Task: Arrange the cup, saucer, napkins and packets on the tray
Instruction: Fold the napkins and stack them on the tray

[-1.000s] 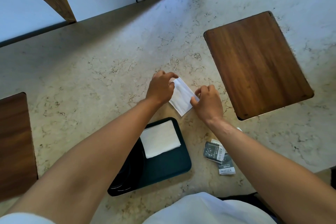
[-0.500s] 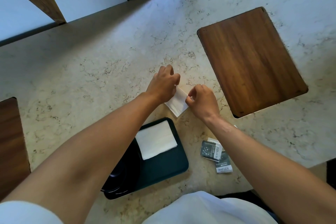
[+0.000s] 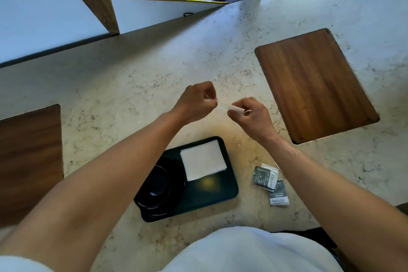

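A dark green tray (image 3: 212,194) lies on the marble counter near me. On its left part sit a black saucer (image 3: 174,203) and a black cup (image 3: 154,185); a folded white napkin (image 3: 203,162) lies on its far right part. Above the counter beyond the tray, my left hand (image 3: 194,101) and my right hand (image 3: 251,115) each pinch one end of a second white napkin (image 3: 225,106), which I see edge-on and lifted between them. Two grey packets (image 3: 268,181) lie on the counter right of the tray, partly under my right forearm.
A wooden board (image 3: 313,86) is set in the counter at the right, another wooden board (image 3: 28,159) at the left. A white panel with a gold edge (image 3: 159,11) stands at the back by the window. My white shirt fills the bottom edge.
The second napkin lay flat on the counter under both hands; now both hands have lifted it off the surface and hold it between them, a little farther apart.
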